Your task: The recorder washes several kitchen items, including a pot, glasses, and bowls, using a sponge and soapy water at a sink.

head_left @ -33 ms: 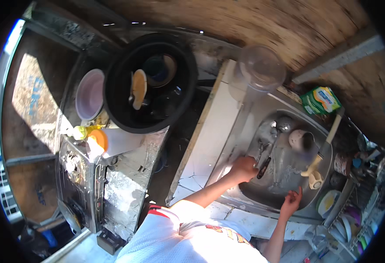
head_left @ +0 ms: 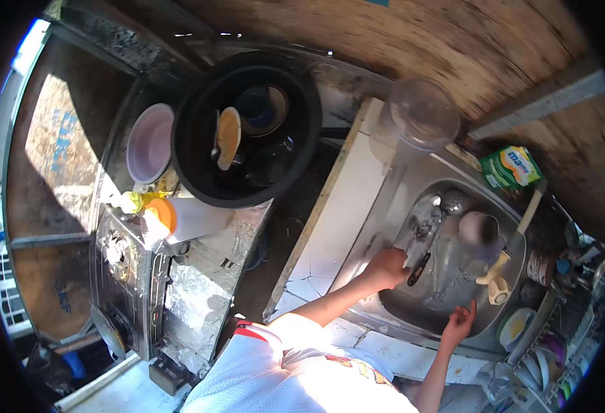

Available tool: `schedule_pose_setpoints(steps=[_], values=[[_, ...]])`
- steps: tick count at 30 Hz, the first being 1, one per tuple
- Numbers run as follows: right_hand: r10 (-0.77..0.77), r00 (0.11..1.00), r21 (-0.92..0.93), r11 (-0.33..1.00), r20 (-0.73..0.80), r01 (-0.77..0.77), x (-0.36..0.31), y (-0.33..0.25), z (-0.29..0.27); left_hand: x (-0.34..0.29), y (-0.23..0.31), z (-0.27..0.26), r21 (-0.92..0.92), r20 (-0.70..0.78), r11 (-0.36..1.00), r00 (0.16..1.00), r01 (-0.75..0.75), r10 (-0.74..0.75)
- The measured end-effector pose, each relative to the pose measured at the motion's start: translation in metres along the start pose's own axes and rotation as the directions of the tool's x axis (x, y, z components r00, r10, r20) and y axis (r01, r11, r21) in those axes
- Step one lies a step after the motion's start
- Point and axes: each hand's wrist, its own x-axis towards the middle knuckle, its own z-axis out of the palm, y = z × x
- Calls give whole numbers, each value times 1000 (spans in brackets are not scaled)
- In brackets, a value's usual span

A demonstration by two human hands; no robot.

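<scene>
My left hand [head_left: 388, 269] is closed at the left side of the metal sink [head_left: 402, 313]. What it grips is hidden. Right beside its knuckles lies a dark-handled knife [head_left: 419, 269], its handle seeming to be outside the fist. My right hand [head_left: 459, 323] hovers over the sink's near edge with the index finger stretched and the others loosely bent; nothing shows in it. Farther into the basin are shiny metal utensils [head_left: 426, 215] and a whitish mug [head_left: 478, 228] lying tilted. A pale yellow piece with a ring-shaped end [head_left: 498, 290] rests at the right side.
A clear plastic container [head_left: 423, 113] stands at the sink's far left corner, a green packet [head_left: 511, 167] behind the sink. To the right are a dish rack [head_left: 557, 372] and a bowl [head_left: 518, 325]. A large black basin [head_left: 247, 196], a pink tub [head_left: 149, 144] and an orange-capped bottle [head_left: 195, 219] stand left.
The whole view has shifted slightly, moving the scene a little to the right in the picture. Both hands keep nearly the same pose and place over the sink.
</scene>
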Motion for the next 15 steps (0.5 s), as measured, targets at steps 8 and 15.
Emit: schedule_pose_setpoints(steps=[8, 15], values=[[5, 995, 7, 1000, 99, -6, 8, -23, 17, -107, -24, -253, -124, -833, 987, 552, -102, -48], [2, 996, -74, 997, 94, 5, 14, -10, 19, -70, -143, -494, 87, -934, 902, 350, 422, -74]])
